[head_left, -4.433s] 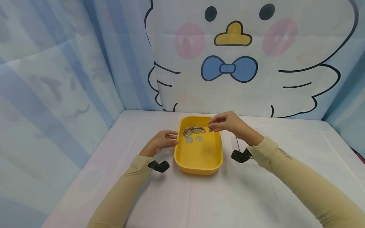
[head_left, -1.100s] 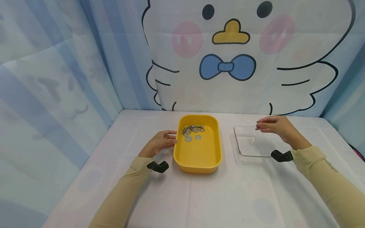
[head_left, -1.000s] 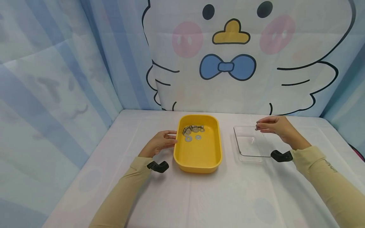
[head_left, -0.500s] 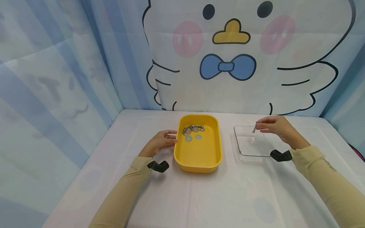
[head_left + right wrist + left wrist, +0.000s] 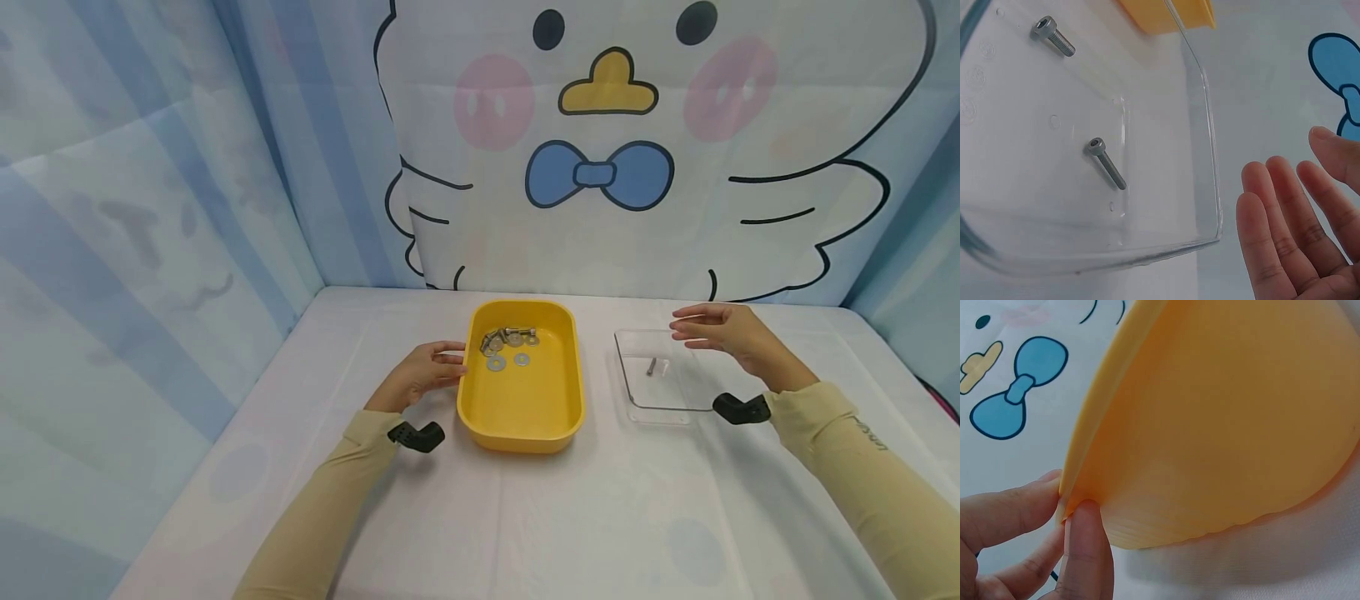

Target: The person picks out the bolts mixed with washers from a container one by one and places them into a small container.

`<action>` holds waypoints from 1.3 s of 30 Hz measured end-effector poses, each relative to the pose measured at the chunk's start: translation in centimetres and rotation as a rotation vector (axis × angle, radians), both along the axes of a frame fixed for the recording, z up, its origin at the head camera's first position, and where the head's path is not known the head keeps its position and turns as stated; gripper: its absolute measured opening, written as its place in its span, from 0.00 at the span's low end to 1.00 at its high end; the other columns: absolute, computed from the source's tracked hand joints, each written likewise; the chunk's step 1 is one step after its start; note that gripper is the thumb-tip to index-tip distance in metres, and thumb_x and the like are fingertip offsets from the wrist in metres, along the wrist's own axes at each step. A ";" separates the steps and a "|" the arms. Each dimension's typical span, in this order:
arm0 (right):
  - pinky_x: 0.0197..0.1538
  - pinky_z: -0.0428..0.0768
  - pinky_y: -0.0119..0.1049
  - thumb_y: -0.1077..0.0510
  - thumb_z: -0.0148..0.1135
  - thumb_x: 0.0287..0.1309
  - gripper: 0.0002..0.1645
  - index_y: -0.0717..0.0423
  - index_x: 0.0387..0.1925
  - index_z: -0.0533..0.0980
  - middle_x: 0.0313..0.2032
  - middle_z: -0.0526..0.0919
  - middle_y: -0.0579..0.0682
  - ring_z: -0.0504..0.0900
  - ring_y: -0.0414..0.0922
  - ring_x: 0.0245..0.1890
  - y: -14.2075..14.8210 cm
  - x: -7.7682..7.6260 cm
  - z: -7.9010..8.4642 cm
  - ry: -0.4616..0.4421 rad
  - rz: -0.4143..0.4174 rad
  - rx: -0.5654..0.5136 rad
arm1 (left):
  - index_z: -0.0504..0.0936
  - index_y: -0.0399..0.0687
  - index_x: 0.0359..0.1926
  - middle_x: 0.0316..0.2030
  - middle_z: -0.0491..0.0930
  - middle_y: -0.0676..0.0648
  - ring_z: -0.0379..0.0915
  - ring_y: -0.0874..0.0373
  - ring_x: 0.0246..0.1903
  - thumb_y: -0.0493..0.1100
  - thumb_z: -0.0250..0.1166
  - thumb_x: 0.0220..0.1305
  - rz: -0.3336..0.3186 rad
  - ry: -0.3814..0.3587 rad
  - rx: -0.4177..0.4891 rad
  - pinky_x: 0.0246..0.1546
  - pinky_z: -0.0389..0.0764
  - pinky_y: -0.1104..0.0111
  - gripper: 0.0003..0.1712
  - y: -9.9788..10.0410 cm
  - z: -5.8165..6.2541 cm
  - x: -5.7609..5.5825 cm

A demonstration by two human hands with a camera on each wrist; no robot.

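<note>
My left hand (image 5: pixel 422 377) pinches the left rim of a yellow tray (image 5: pixel 522 408), with the thumb on one side of the rim and fingers on the other in the left wrist view. Toward the back of the tray lie several socket-head screws (image 5: pixel 519 332) and flat washers (image 5: pixel 497 363), some overlapping. Over the far right part of a clear plastic box (image 5: pixel 667 409) is my right hand (image 5: pixel 731 337), fingers extended and holding nothing. On the box floor, the right wrist view shows a longer socket-head screw (image 5: pixel 1109 165) and a shorter one (image 5: pixel 1055 37), lying apart.
Both containers stand on a white-covered table (image 5: pixel 600 525), the clear box to the right of the tray with a gap between. A printed curtain (image 5: pixel 600 250) hangs behind the table's back edge. Each wrist wears a black camera mount (image 5: pixel 417 437).
My right hand carried a screw from the yellow tray over to the clear box, then let it drop; it now lies inside. The left hand has stayed at the tray's rim.
</note>
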State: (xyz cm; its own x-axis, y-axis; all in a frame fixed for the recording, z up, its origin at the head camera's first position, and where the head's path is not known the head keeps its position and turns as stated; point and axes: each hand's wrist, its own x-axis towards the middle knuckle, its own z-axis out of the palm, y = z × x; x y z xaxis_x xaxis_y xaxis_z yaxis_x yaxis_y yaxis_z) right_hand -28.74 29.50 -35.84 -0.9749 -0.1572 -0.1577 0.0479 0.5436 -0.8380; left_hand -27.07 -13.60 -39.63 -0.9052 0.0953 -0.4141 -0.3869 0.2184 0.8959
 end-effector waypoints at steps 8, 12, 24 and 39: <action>0.51 0.82 0.34 0.47 0.61 0.59 0.39 0.66 0.63 0.62 0.34 0.79 0.23 0.81 0.25 0.37 0.0 0.0 0.1 -0.004 0.014 -0.014 | 0.68 0.47 0.63 0.56 0.74 0.39 0.76 0.51 0.50 0.33 0.62 0.61 -0.004 0.001 0.025 0.54 0.79 0.62 0.29 -0.1 -0.1 -0.1; 0.51 0.82 0.34 0.45 0.61 0.59 0.39 0.66 0.63 0.63 0.35 0.79 0.24 0.81 0.25 0.37 -0.1 0.0 0.3 0.014 0.016 -0.002 | 0.68 0.47 0.63 0.56 0.74 0.40 0.76 0.51 0.50 0.34 0.62 0.61 -0.007 0.006 0.016 0.54 0.78 0.62 0.29 -0.1 -0.2 -0.1; 0.47 0.82 0.27 0.48 0.60 0.60 0.36 0.65 0.62 0.64 0.43 0.82 0.33 0.81 0.25 0.38 -1.7 -0.1 2.4 0.066 0.068 0.018 | 0.69 0.47 0.63 0.56 0.74 0.40 0.76 0.51 0.50 0.34 0.62 0.61 -0.004 0.010 -0.007 0.55 0.78 0.62 0.29 -0.2 -0.3 -0.2; 0.51 0.82 0.35 0.45 0.61 0.59 0.35 0.60 0.62 0.67 0.56 0.78 0.59 0.82 0.30 0.39 -5.1 -0.9 5.2 0.115 0.098 0.075 | 0.69 0.47 0.64 0.57 0.74 0.40 0.76 0.52 0.50 0.34 0.63 0.60 -0.002 0.000 0.009 0.55 0.78 0.62 0.29 -0.2 -0.4 -0.3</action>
State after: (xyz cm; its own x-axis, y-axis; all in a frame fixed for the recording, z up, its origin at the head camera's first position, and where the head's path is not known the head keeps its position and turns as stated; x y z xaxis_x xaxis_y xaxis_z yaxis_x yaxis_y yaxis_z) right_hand -29.62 24.40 -30.61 -0.9678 -0.2444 -0.0610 -0.1021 0.6020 -0.7919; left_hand -27.41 -13.81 -40.06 -0.9051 0.1009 -0.4129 -0.3861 0.2111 0.8980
